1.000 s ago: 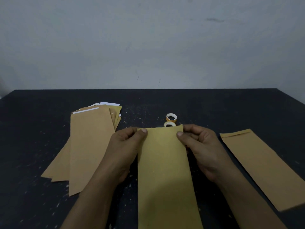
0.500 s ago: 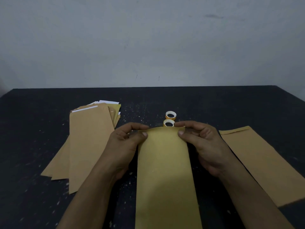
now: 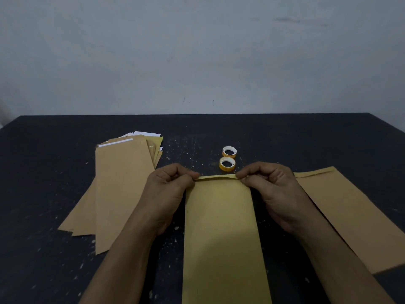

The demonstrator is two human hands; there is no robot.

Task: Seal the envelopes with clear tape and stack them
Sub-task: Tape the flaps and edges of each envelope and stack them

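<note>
A: How will the envelope (image 3: 221,227) handle?

B: Light, thin paper, I'd judge; it bends and creases easily. It lies flat at the middle of the bench's (image 3: 306,137) near edge, long axis running away from the person, mouth end far.

A: Where to hold it?

B: At the far corners, as now: the left hand (image 3: 168,189) and right hand (image 3: 274,191) each pinch the flap (image 3: 217,177). The tape rolls (image 3: 227,163) sit just beyond.

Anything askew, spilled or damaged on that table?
Minor only. Left envelope pile is fanned crooked, white sheets poking from its top. Right lone envelope lies slanted. Pale specks dot the table. The left hand and right hand pinch the middle envelope; nothing torn.
</note>
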